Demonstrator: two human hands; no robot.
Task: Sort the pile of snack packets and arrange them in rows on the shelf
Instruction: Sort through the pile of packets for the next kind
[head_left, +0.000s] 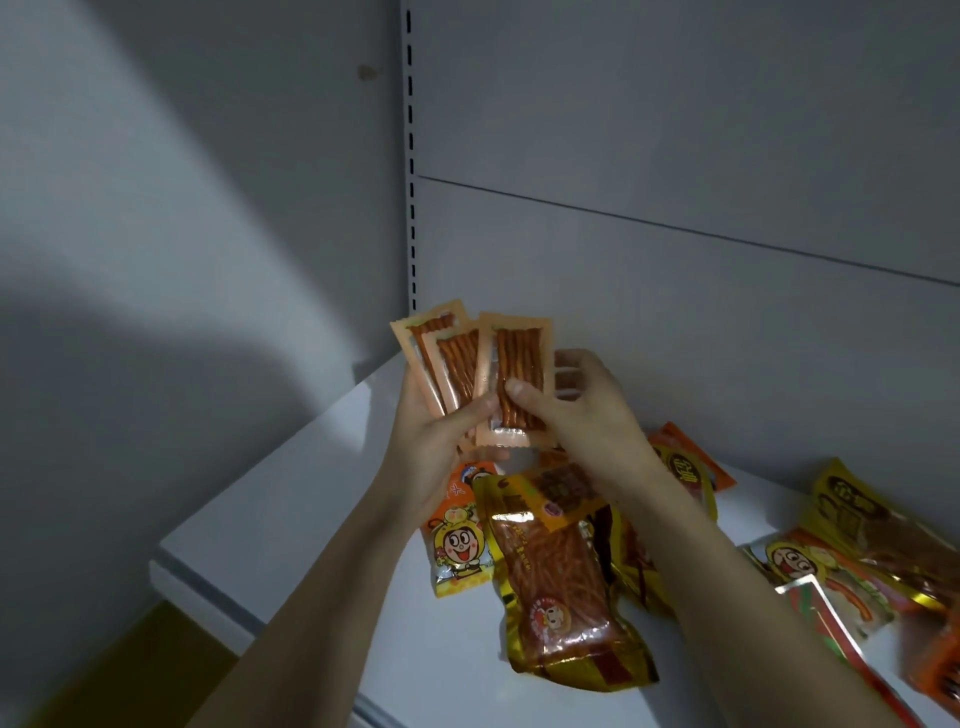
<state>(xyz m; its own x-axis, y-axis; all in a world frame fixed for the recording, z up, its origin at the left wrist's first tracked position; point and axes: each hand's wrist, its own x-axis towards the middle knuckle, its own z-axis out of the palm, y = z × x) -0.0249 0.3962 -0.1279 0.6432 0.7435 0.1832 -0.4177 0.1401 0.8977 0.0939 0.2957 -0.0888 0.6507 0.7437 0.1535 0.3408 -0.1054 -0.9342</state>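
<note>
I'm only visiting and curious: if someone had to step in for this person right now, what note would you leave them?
Hands: left hand holds a fan of small peach stick-snack packets; right hand pinches the front packet of that fan.
Things: the rest of the pile lies loose on the white shelf, among it a gold packet, a cartoon-face packet and more at the right.
Done: the small packets are gathered in hand.
Left: no rows laid out on the shelf in view; set the small ones down, then sort the others.
</note>
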